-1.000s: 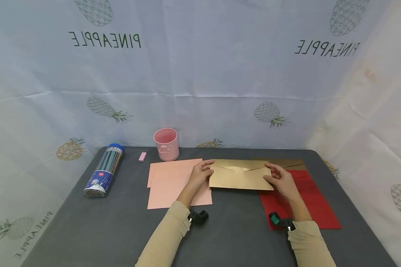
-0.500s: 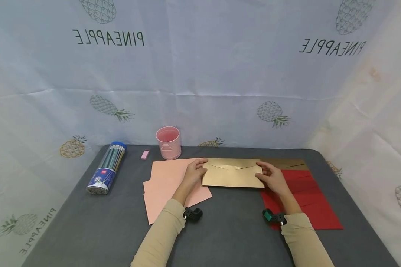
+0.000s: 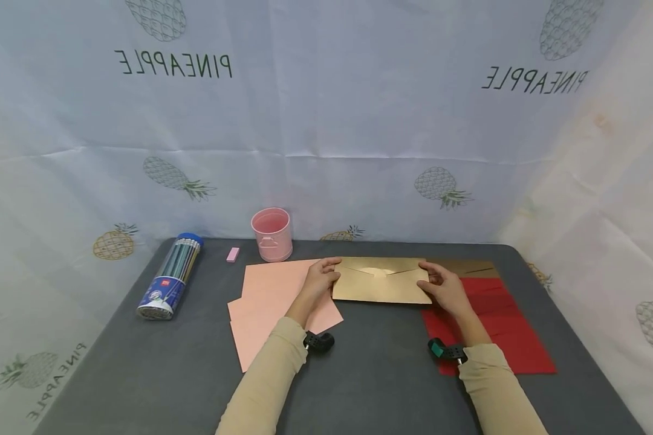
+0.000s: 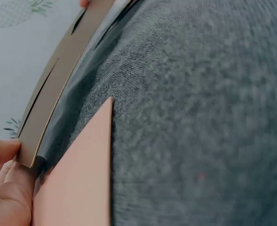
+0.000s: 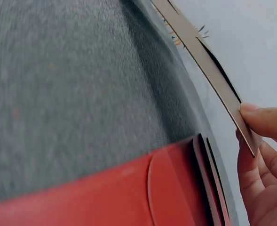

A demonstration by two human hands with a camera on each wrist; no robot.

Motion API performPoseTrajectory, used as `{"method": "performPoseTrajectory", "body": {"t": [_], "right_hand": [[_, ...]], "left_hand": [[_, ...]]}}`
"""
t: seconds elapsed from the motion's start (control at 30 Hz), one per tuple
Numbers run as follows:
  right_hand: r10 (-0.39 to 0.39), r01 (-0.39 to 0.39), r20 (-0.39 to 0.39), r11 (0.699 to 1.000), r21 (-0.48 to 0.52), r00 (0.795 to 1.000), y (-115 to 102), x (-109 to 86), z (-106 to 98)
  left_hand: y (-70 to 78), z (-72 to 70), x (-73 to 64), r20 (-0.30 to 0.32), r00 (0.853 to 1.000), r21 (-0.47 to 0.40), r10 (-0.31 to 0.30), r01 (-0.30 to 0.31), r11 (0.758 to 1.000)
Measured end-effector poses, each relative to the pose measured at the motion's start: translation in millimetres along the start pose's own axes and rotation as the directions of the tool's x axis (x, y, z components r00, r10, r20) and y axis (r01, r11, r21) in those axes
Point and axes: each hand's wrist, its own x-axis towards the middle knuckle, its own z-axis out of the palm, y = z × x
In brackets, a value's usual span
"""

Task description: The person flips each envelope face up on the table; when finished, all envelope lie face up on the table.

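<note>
A gold envelope [image 3: 381, 281] with its flap side showing is held level by both hands, lifted off the table. My left hand [image 3: 315, 284] pinches its left end between thumb and fingers. The opposite end is pinched by my right hand [image 3: 447, 293]. In the left wrist view the envelope [image 4: 63, 75] appears nearly edge-on, apart from the dark cloth. Beneath my left forearm lie overlapping pink sheets or envelopes [image 3: 272, 284], fanned out. Red envelopes [image 3: 506, 326] lie under and beside my right wrist, stacked as the right wrist view shows.
Behind the red stack lies another brownish-gold envelope [image 3: 468, 267]. A pink bucket [image 3: 271, 235] stands at the back edge, with a small pink eraser [image 3: 233, 254] to its left. A tube of pencils [image 3: 171, 278] lies at far left. A printed curtain [image 3: 326, 121] hangs behind the table.
Both hands have carried the gold envelope slightly left. The pink pieces have slid and turned, and now spread further left and toward me. Little differs over the last half second.
</note>
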Motion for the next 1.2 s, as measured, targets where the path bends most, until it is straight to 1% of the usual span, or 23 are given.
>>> {"method": "performPoseTrajectory", "body": {"t": [0.13, 0.17, 0.23, 0.37, 0.4, 0.5, 0.6, 0.77, 0.87, 1.0, 1.2], "right_hand": [[-0.003, 0.003, 0.006, 1.0, -0.005, 1.0, 2, 1.5, 2], [-0.004, 0.004, 0.006, 1.0, -0.007, 1.0, 1, 1.9, 3], [-0.008, 0.008, 0.004, 1.0, -0.006, 1.0, 0, 2.9, 5], [-0.015, 0.016, 0.008, 1.0, -0.007, 1.0, -3, 5.9, 12], [-0.014, 0.014, 0.01, 1.0, -0.004, 1.0, -4, 7.0, 14], [-0.011, 0.011, 0.02, 1.0, -0.021, 1.0, -7, 11.5, 18], [-0.017, 0.019, 0.025, 0.998, -0.062, 1.0, -12, 17.2, 23], [-0.045, 0.048, 0.018, 0.985, -0.166, 0.999, -18, 26.7, 32], [-0.064, 0.065, 0.012, 0.971, -0.229, 0.998, -19, 31.5, 36], [-0.085, 0.082, 0.003, 0.957, -0.278, 0.996, -20, 35.8, 38], [-0.062, 0.064, 0.018, 0.949, -0.309, 0.998, -21, 39.9, 39]], "left_hand": [[-1.7, -1.3, -1.6, -0.01, 1.0, 0.023, 0.002, -0.001, 1.0], [1.9, -1.6, -3.8, -0.01, 1.0, 0.032, -0.005, 0.005, 0.999], [1.1, -3.4, -2.6, -0.022, 0.999, 0.042, -0.028, 0.029, 0.999], [-0.7, -8.8, -0.8, -0.055, 0.998, 0.064, -0.033, 0.036, 0.997], [-4.6, -10.5, 1.6, -0.069, 0.997, 0.068, -0.027, 0.032, 0.997], [-4.8, -13.6, 2.4, -0.105, 0.994, 0.104, -0.006, 0.017, 0.994], [-5.0, -15.2, 4.0, -0.15, 0.989, 0.149, 0.016, 0.006, 0.989], [-3.5, -13.1, 6.1, -0.227, 0.972, 0.243, 0.059, -0.002, 0.97], [-2.3, -10.0, 7.2, -0.262, 0.96, 0.315, 0.096, -0.009, 0.949], [0.2, -5.4, 6.3, -0.284, 0.951, 0.382, 0.121, -0.003, 0.924], [3.4, -1.2, 8.1, -0.295, 0.943, 0.429, 0.154, -0.013, 0.903]]}}
